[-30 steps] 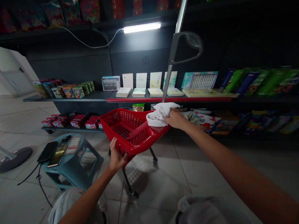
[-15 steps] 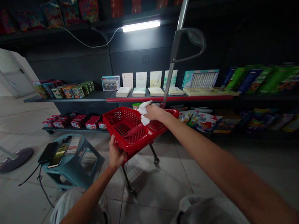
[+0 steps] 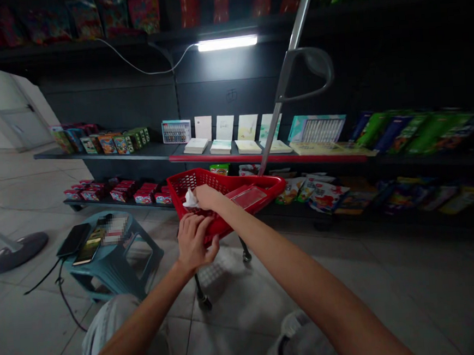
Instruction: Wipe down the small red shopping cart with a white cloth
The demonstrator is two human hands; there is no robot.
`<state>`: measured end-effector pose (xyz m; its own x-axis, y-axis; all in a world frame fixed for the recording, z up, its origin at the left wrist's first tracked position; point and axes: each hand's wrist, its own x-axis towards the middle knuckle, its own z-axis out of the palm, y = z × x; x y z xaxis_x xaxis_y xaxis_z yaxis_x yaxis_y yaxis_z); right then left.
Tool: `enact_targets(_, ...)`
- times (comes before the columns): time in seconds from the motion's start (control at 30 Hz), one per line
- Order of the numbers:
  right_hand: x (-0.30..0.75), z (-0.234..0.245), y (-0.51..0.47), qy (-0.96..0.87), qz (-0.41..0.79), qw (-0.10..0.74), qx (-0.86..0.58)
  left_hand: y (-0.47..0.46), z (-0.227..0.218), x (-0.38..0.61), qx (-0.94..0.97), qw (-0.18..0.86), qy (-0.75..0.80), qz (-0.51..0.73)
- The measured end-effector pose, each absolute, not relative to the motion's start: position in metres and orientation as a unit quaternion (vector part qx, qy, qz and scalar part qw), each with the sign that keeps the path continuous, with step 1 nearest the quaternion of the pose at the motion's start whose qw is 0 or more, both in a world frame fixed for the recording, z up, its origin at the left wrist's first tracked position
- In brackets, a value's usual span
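In front of me stands a small red shopping cart (image 3: 258,195) with a perforated basket, dark legs and small wheels. My right hand (image 3: 208,197) is inside the basket, closed on a crumpled white cloth (image 3: 190,199), part of which sticks out past the fingers. At the near corner of the basket, my left hand (image 3: 195,241) lies over the rim with its fingers bent around it. My right forearm hides part of the basket's inside. A metal pole (image 3: 272,133) with a grey loop handle (image 3: 306,73) rises behind the cart.
A blue-grey plastic stool (image 3: 123,263) on the left bears a phone (image 3: 89,248) and a dark case with cables. Behind the cart, a shelf (image 3: 136,153) carries booklets, boxes and snack bags. A round stand base (image 3: 17,252) rests on the floor at far left.
My right hand has moved the cloth from the cart's handle end leftward into the basket. My left hand has shifted from the basket's side up onto its rim.
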<state>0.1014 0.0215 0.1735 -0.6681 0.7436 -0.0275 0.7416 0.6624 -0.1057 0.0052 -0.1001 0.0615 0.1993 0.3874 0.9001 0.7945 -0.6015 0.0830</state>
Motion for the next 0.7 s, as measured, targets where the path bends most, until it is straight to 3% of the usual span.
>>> enact_targets(0.13, 0.098, 0.181, 0.023, -0.922, 0.055, 0.043, -0.382, -0.096, 0.096, 0.007, -0.736, 0.216, -0.458, -0.450)
enact_targets(0.33, 0.169, 0.190, 0.031, -0.918, 0.018, 0.215, -0.332, -0.078, 0.090, 0.000, -0.690, 0.201, -0.443, -0.535)
enact_targets(0.53, 0.281, 0.163, 0.034, -0.833, -0.028, 0.303, -0.463, -0.076, 0.083, -0.010, -0.687, 0.174, -0.433, -0.557)
enact_targets(0.7, 0.310, 0.135, 0.032, -0.785, -0.050, 0.360, -0.502, -0.073, 0.076, -0.014, -0.682, 0.175, -0.420, -0.573)
